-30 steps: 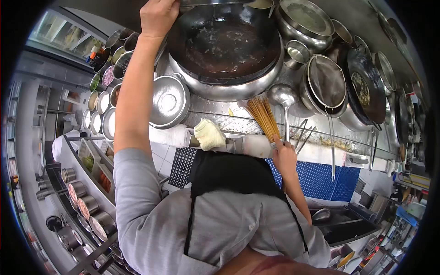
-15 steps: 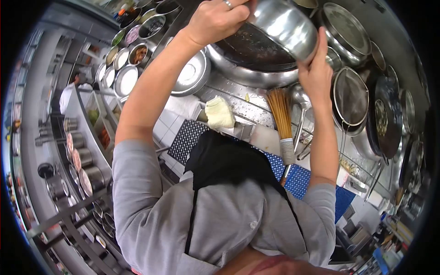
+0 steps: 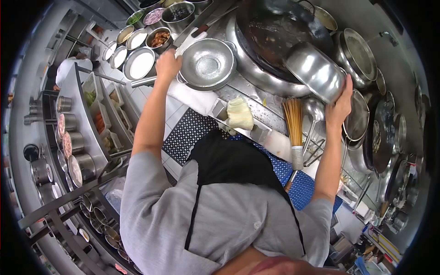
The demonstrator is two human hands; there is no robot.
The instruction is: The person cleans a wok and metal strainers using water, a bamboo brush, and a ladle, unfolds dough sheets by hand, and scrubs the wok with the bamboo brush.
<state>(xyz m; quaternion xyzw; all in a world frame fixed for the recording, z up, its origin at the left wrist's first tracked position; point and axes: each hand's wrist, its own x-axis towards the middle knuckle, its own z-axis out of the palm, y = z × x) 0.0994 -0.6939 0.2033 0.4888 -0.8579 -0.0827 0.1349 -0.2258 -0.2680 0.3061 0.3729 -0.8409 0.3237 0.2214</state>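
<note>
My right hand grips the rim of a shiny steel bowl, which is tilted over the near right edge of a dark wok. Far to the left, my left hand is closed beside a steel colander. A strip of white cloth lies against its fingers; what the fingers hold is hidden. Below the bowl are a bamboo wok brush and a steel ladle. A folded pale yellow cloth rests at the counter's front edge.
Several pans of ingredients and white bowls stand at the back left. Strainers and stacked pots crowd the right. A shelf unit with food bins is at left, where another person in white stands.
My left hand has let go of the bowl and moved left to beside the colander. The bowl, now only in my right hand, has come down and nearer, uncovering the wok.
</note>
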